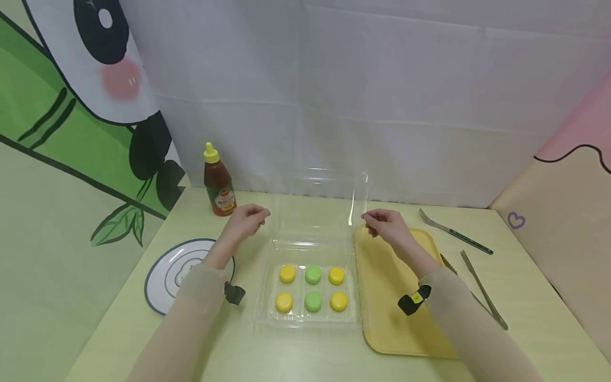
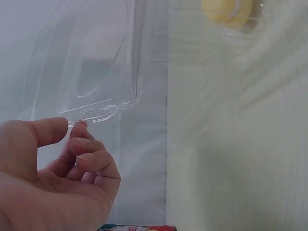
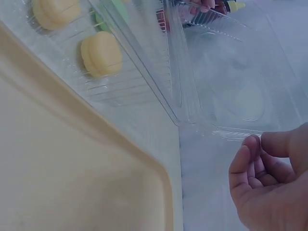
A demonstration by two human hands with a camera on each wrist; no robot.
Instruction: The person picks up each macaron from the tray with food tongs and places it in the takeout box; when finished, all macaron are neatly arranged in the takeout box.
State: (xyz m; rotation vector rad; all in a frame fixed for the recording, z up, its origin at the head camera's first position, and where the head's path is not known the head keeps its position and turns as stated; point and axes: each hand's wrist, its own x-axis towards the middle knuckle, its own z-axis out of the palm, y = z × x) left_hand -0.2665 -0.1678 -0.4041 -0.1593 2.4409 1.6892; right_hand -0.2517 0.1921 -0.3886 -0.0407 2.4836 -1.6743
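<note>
A clear plastic clamshell box (image 1: pixel 260 313) stands on the table with its lid (image 1: pixel 315 212) raised upright at the back. Inside its base are several yellow macarons (image 1: pixel 287 274) and green macarons (image 1: pixel 313 274), set in two rows. At the lid's left edge, my left hand (image 1: pixel 247 220) pinches the thin rim between thumb and index finger; the left wrist view shows this hand (image 2: pixel 72 168) close up. My right hand (image 1: pixel 385 223) pinches the lid's opposite edge, with the other fingers curled under, as the hand (image 3: pixel 269 173) shows in the right wrist view.
A yellow tray (image 1: pixel 386 334) lies right of the box, below my right forearm. Beyond it are a fork (image 1: pixel 458 233) and metal tongs (image 1: pixel 482 286). To the left, a white plate (image 1: pixel 164 281) lies partly under my left forearm, and a sauce bottle (image 1: pixel 219 185) stands behind.
</note>
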